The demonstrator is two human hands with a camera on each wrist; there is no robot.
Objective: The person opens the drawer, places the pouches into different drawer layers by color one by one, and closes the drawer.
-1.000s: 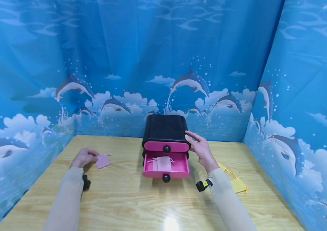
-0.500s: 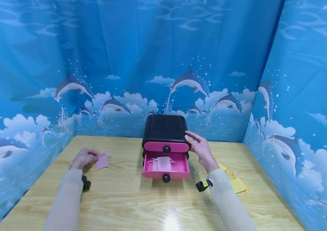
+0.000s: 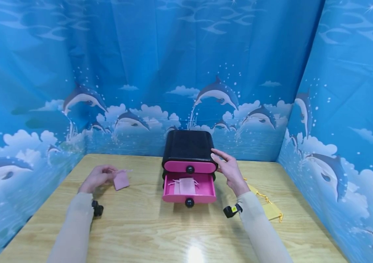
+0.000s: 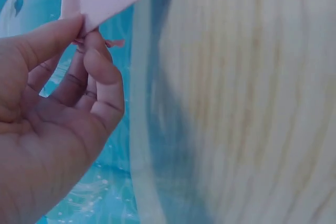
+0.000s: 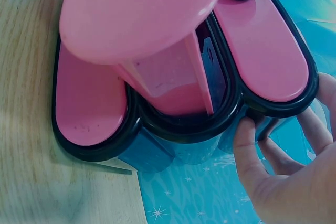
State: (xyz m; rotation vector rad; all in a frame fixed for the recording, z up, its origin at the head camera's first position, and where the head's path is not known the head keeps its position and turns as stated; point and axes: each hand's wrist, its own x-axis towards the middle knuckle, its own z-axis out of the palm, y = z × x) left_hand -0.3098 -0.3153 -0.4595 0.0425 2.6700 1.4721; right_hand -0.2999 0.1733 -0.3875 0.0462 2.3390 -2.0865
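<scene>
The step in hand looks to be handling the pink pouch point(image 3: 121, 180), which the left hand point(image 3: 98, 177) holds on the left part of the worktop point(image 3: 147, 233), well apart from the drawer unit point(image 3: 189, 144); whether its lower edge touches the wood, I cannot tell. The middle drawer point(image 3: 203, 198) is pulled out, with pale pink pouches point(image 3: 187, 186) lying inside, drawstrings loose. Should the held pouch be meant to join them, the next move would call for a carry to the right, high enough to clear the drawer front, then a lowering into the bare floor beside the others before the fingers part. As for the grip, the left one is a light pinch: thumb and forefinger meet on the gathered neck of the pouch, with the other fingers loosely bent and the cloth body jutting past the tips. The right hand point(image 3: 230, 173) is spread wider, its fingers bracketing the right edge of the top tier, probably to steady the unit. Yellow pouches point(image 3: 272, 211) lie on the worktop beyond the right sleeve point(image 3: 262, 233), which partly hides one of them
</scene>
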